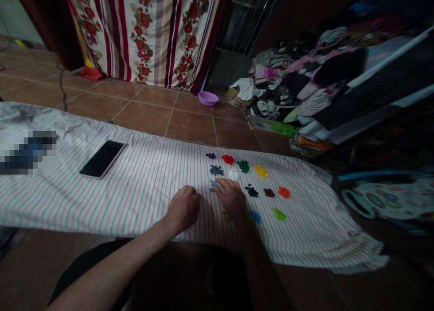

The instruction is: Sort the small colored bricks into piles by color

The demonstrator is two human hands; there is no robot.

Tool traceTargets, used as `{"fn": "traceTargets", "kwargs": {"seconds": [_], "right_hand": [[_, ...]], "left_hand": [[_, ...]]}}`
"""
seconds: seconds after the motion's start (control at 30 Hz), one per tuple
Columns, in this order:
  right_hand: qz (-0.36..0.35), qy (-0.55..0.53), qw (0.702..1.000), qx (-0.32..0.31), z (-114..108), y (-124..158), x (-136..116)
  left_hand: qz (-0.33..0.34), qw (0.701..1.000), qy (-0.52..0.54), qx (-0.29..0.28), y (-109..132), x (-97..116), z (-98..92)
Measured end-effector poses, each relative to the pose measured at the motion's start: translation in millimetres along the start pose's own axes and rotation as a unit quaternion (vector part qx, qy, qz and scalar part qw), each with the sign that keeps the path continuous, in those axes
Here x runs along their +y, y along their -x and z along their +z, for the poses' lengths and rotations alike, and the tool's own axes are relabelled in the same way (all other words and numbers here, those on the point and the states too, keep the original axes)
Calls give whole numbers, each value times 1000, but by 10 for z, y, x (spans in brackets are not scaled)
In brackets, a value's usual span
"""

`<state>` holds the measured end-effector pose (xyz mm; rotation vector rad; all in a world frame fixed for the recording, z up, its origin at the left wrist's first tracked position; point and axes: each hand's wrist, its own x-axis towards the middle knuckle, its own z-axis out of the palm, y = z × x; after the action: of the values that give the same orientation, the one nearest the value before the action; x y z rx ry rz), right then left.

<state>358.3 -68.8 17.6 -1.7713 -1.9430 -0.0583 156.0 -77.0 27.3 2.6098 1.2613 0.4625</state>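
Note:
Small piles of coloured pieces, too small to name, lie sorted by colour on a striped cloth (152, 180). My right hand (233, 198) reaches over the light grey pile (214, 185), thumb and forefinger apart at its edge. Just beyond its fingers are the white pile (233, 174) and the dark grey pile (216, 170). A tan pile (225, 215) is partly hidden by my right wrist. My left hand (184, 208) rests on the cloth left of the piles with its fingers curled in; whatever they may hold is hidden.
Purple (210, 156), red (228, 159), green (243, 166), yellow (261, 171), black (251, 190), maroon (269, 192), orange (284, 192), blue (255, 217) and lime (280, 214) piles spread rightward. A phone (103, 159) lies left. Beyond are a pink basin (208, 98) and heaped clothes (298, 82).

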Motion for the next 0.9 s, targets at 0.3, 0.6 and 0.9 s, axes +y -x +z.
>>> {"fn": "traceTargets", "kwargs": {"seconds": [0.3, 0.6, 0.9], "right_hand": [[-6, -84, 996, -17, 121, -13, 23], [-7, -102, 995, -1, 115, -25, 78], [12, -110, 994, -10, 165, -62, 49]], "left_hand": [[-17, 999, 14, 29, -180, 50, 121], [-41, 988, 130, 72, -465, 60, 325], [-36, 988, 132, 79, -634, 63, 475]]}}
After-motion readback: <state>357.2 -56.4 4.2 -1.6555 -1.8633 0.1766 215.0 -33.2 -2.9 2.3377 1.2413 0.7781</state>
